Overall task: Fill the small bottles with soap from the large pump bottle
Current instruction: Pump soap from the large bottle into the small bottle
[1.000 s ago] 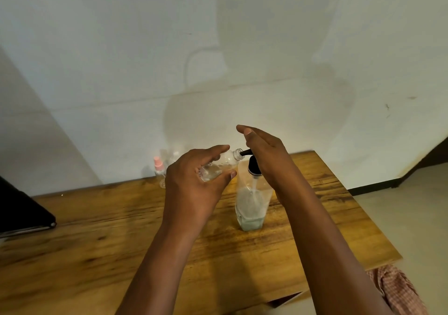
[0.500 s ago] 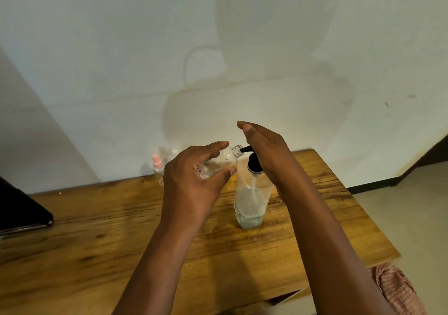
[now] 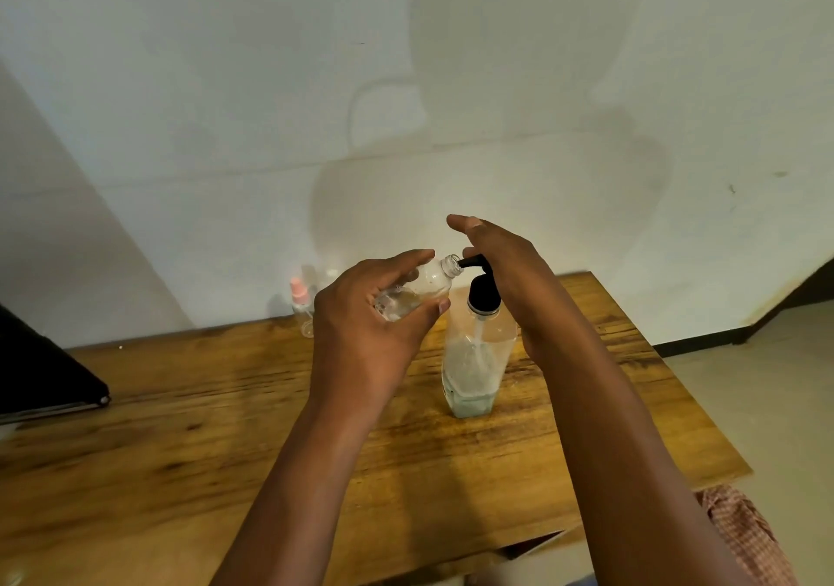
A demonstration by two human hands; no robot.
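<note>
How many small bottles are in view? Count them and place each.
2 for sure: one small bottle tilted in the left hand at the pump spout, one pink-capped bottle by the wall. Faint clear shapes beside it may be more.

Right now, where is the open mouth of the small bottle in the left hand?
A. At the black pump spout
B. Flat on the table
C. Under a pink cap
A: the left hand holds the small bottle tilted, its open mouth at the pump spout.

Wooden table [image 3: 180, 427] against pale wall [image 3: 225, 89]; beige floor [image 3: 767, 382] at right.
</note>
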